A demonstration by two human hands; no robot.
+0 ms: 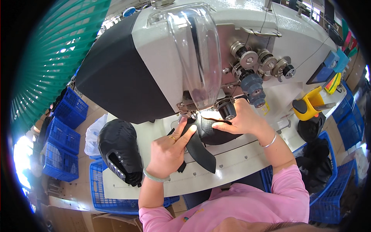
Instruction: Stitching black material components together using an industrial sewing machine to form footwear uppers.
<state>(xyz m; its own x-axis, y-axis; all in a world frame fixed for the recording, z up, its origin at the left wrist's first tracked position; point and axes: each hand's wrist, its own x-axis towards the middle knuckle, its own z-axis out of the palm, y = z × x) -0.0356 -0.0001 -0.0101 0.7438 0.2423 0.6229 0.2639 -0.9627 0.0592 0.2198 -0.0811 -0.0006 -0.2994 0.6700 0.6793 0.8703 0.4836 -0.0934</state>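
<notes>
My left hand [168, 150] has its index finger and thumb on a black strip [203, 150] near the needle area of a sewing machine [154, 54]; the other fingers are curled. The strip's free end hangs toward me over the white table [154, 187]. My right hand [247, 120] holds a curved black piece [218, 135], its thumb lying on the near side; the other fingers are partly hidden behind machine parts. A lamp lights the spot between the hands. The needle itself is hard to make out under the clear plastic guard [197, 58].
A black shoe with lace eyelets [119, 150] lies at the table's left. A yellow holder [311, 104] stands to the right. Blue crates [63, 162] line the left floor, and a blue basket [330, 154] of black pieces is at right. A green fan-like grille [58, 50] fills the upper left.
</notes>
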